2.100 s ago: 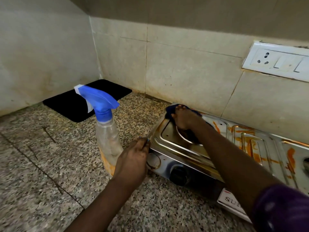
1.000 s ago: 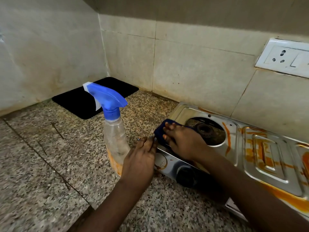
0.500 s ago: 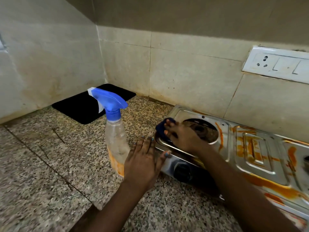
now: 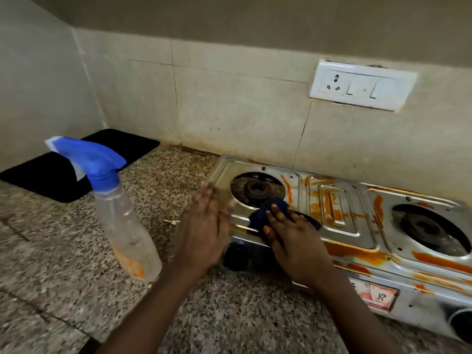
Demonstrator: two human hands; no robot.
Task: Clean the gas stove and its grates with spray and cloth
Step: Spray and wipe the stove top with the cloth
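Since half a second earlier, my right hand (image 4: 291,233) had slid the cloth (image 4: 268,213) off the left rim of the stove (image 4: 357,241) and onto its near front edge, just below the left burner (image 4: 256,189). Over the same stretch my left hand (image 4: 207,226) had come up off the stove's corner, fingers straight and holding nothing; it was blurred, so I could not tell whether it touched the metal.

The counter (image 4: 63,238) carried everything. On it the stove sat against the far wall, its steel top streaked orange across the middle panel and around the right burner (image 4: 425,227), while the area round the left burner looked mostly wiped. No grates were on either burner. To the left stood the spray bottle (image 4: 120,208), upright and untouched, apart from the left hand, with a black mat (image 4: 38,172) behind it in the far left corner. A switch plate (image 4: 362,85) was fixed on the wall above.

My right fingers (image 4: 274,215) lay spread and flat, pressing the dark blue cloth down rather than clutching it.

I judged the wiping had worked from the left end toward the right, with most of the staining yet to do.
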